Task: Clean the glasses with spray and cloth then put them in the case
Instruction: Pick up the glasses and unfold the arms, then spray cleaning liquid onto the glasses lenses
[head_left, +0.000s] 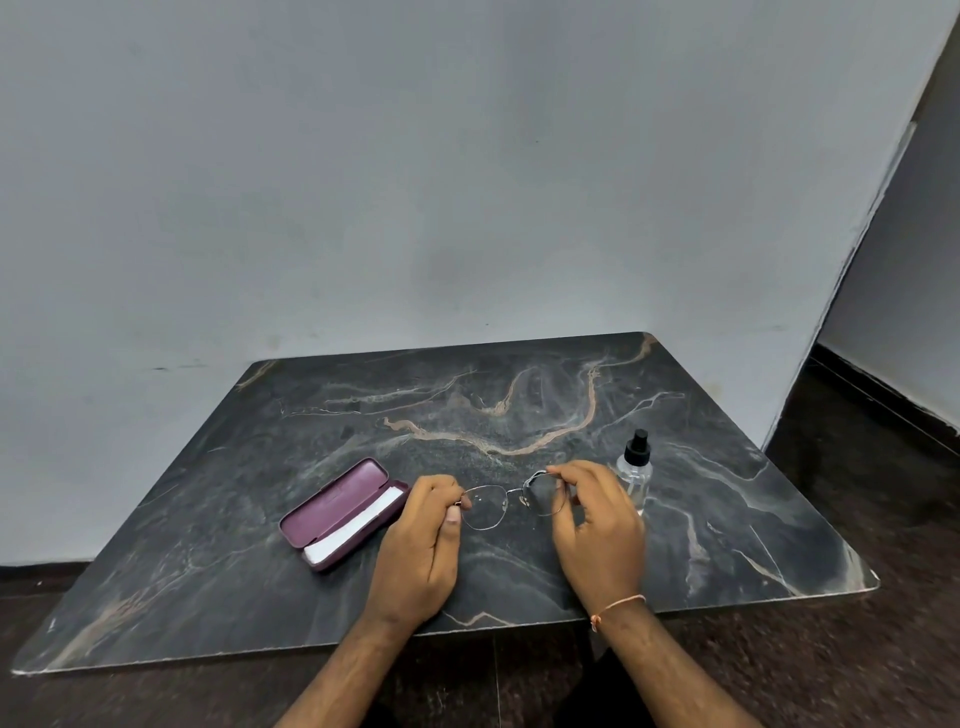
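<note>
Thin metal-framed glasses (506, 503) are held just above the dark marble table (260, 467), lenses facing away from me. My left hand (423, 545) pinches the left end of the frame. My right hand (597, 525) pinches the right lens rim from above. A maroon glasses case (332, 506) lies open to the left of my left hand, with a white cloth (358, 527) folded inside it. A clear spray bottle (635, 475) with a black nozzle stands upright just behind my right hand, partly hidden by it.
The table stands against a grey wall (415, 182). Dark floor (857, 493) runs along its right side and front edge. An orange thread band circles my right wrist (618, 605).
</note>
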